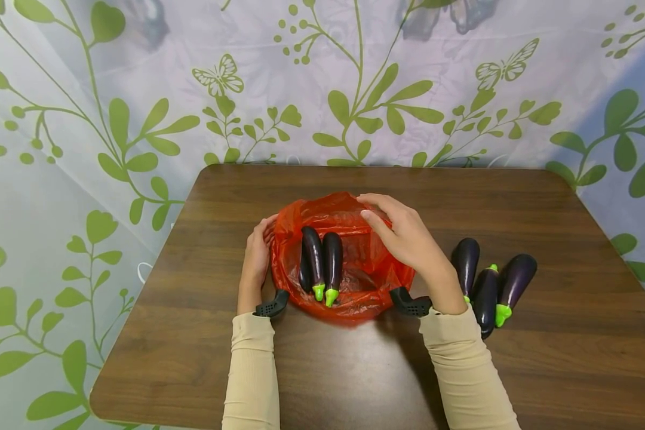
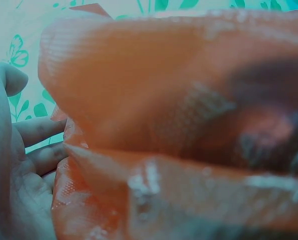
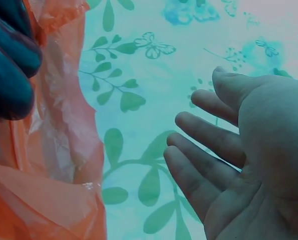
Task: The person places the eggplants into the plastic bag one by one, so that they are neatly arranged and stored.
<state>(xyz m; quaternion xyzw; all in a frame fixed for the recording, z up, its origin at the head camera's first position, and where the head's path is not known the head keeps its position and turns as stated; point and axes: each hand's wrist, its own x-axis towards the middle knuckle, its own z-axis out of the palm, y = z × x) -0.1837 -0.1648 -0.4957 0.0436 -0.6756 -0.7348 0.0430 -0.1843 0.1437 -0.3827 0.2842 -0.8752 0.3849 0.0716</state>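
Note:
A red plastic bag (image 1: 362,239) lies spread wide on the table, with several dark eggplants (image 1: 332,263) inside on its left part. Against the bag's left side rests the left hand (image 1: 255,251), its fingers relaxed and touching the plastic; the left wrist view shows this hand (image 2: 26,165) beside the bag (image 2: 123,95). At the bag's right rim is the right hand (image 1: 408,233), fingers extended. In the right wrist view that hand (image 3: 239,150) holds nothing, and a gap separates it from the bag (image 3: 63,120) and eggplants (image 3: 11,75).
Several more eggplants (image 1: 516,283) lie on the wooden table (image 1: 580,358) to the right of the bag, beside the right forearm. A patterned cloth (image 1: 312,89) with green leaves hangs behind the table.

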